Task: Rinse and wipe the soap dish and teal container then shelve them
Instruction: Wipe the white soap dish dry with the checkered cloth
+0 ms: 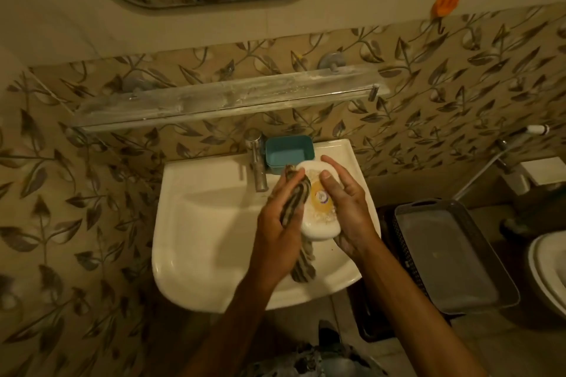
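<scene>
Over the right half of the basin I hold a white oval soap dish (318, 228) with a yellow bar of soap (320, 200) lying in it. My right hand (349, 208) grips the dish from its right side, thumb on the rim. My left hand (280, 223) holds a grey striped cloth (295, 202) and presses it against the dish's left edge; the cloth's tail hangs down below the dish. The teal container (288, 151) stands empty on the back ledge of the basin, right of the tap.
A white washbasin (199, 223) with a chrome tap (258, 162) at its back. Above it hangs a glass wall shelf (226, 98), and a mirror higher up. A grey tray on a dark basket (444, 254) stands to the right, beside a toilet's rim.
</scene>
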### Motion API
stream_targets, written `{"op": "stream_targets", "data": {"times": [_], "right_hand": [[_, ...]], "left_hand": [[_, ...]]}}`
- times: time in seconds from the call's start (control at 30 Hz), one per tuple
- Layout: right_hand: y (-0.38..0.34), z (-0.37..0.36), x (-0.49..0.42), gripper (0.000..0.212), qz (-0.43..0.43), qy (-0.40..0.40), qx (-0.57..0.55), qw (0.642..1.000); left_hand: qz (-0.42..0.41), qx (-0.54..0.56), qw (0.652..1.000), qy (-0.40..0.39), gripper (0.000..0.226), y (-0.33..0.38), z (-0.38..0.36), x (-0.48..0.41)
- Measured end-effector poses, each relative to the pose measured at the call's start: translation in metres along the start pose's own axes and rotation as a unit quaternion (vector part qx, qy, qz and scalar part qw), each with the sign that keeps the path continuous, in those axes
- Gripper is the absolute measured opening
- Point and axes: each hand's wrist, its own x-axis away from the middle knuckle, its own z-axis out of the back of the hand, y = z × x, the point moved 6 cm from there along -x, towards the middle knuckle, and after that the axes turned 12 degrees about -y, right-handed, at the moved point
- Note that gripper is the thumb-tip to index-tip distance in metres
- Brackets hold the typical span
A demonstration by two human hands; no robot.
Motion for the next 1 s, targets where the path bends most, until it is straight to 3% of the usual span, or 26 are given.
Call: {"op": "stream_targets", "data": {"times": [0.13,0.3,0.37,0.5,0.63,0.73,0.83,0.9,1.0], "right_hand": [[-0.003,-0.012,0.004,0.045,-0.022,-0.094,0.048,0.994],[-0.005,-0.003,-0.001,0.023,-0.034,0.025,0.012,0.999],[0.003,-0.005,0.003,0.016,-0.042,0.035,-0.012,0.998],[0.024,-0.017,0.015,0.042,-0.038,0.038,-0.016,0.998],[0.023,-0.014,0.017,0.040,-0.008,0.030,0.048,0.998],[0.013,-0.006,0.016,0.040,-0.034,-0.078,0.122,0.989],[0.009,-0.007,0.017,0.036,-0.056,-0.186,0.188,0.963],[0.004,-0.006,0.014,0.032,-0.034,-0.175,0.198,0.964],[-0.001,0.007,0.007,0.022,-0.013,-0.056,0.139,0.989]], "left_hand": [[-0.001,0.031,0.999,-0.006,0.046,0.007,0.023,-0.020],[0.004,0.045,0.998,0.050,0.045,-0.002,0.026,-0.016],[0.010,0.059,0.994,0.087,0.046,-0.005,0.033,-0.018],[0.009,0.090,0.985,0.144,0.045,-0.006,0.037,-0.010],[0.043,0.079,0.993,0.075,0.045,-0.016,0.029,0.007],[0.103,0.065,0.992,-0.010,0.040,-0.019,0.042,0.003],[0.108,0.012,0.980,-0.164,0.039,-0.010,0.042,-0.010],[0.104,0.026,0.977,-0.186,0.038,-0.008,0.039,-0.015],[0.117,0.071,0.985,-0.106,0.042,-0.024,0.036,-0.009]]}}
